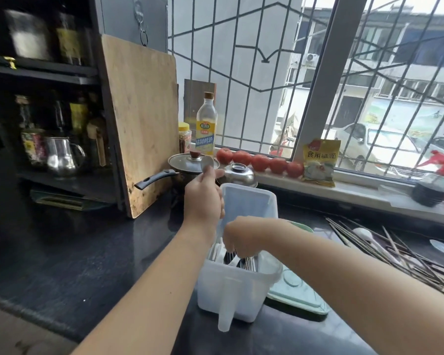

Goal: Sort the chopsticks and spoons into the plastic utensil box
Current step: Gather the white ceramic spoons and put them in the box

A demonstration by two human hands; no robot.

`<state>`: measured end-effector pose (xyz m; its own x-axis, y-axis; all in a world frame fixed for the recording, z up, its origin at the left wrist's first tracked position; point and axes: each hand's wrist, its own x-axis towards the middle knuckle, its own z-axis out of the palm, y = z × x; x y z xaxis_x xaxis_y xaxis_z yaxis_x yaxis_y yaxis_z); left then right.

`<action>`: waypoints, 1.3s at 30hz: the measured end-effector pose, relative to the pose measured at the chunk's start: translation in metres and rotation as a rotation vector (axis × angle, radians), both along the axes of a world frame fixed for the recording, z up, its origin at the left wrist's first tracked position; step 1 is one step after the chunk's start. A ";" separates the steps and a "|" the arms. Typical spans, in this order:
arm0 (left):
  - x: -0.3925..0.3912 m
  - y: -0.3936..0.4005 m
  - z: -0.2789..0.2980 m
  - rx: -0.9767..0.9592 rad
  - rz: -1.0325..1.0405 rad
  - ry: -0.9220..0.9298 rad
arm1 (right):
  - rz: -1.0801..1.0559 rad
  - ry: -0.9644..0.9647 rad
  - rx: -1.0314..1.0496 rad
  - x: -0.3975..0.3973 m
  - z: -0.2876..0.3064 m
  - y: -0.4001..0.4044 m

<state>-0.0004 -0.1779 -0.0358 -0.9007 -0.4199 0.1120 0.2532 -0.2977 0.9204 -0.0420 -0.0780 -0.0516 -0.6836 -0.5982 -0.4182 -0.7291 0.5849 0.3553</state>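
Observation:
A translucent plastic utensil box (231, 290) stands on the dark counter with its lid (246, 203) swung up at the back. My left hand (203, 198) is raised beside the lid and grips a white spoon (207, 163), bowl upward. My right hand (241, 242) reaches down into the box, fingers curled among the white spoons and metal utensils (241, 262) standing inside. A pile of chopsticks (395, 249) with a white spoon (364, 234) lies on the counter at the right.
A pale green tray (300, 295) lies under the box's right side. Behind stand a lidded pot (190, 162), a steel bowl (239, 174), a wooden cutting board (141, 119), a bottle (206, 126), and tomatoes (260, 162) on the sill.

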 end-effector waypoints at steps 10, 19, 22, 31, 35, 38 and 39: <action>-0.001 -0.003 0.000 0.051 -0.014 -0.013 | 0.067 -0.087 0.187 -0.016 -0.021 -0.009; -0.002 -0.003 0.000 0.097 -0.043 -0.016 | 0.016 -0.161 -0.060 -0.024 -0.003 -0.006; -0.001 -0.002 0.001 0.112 -0.036 -0.019 | 0.012 -0.177 -0.124 -0.028 0.013 -0.010; -0.002 -0.002 -0.001 0.114 -0.029 -0.028 | 0.013 -0.218 -0.192 -0.029 -0.005 -0.020; -0.002 -0.002 -0.001 0.110 -0.024 -0.018 | -0.092 -0.184 -0.436 -0.026 0.000 -0.008; -0.001 -0.003 0.000 0.134 -0.068 -0.010 | -0.339 -0.246 -0.874 -0.031 0.020 0.015; -0.001 -0.003 0.000 0.142 -0.087 -0.007 | -0.411 -0.287 -1.042 -0.032 0.026 0.021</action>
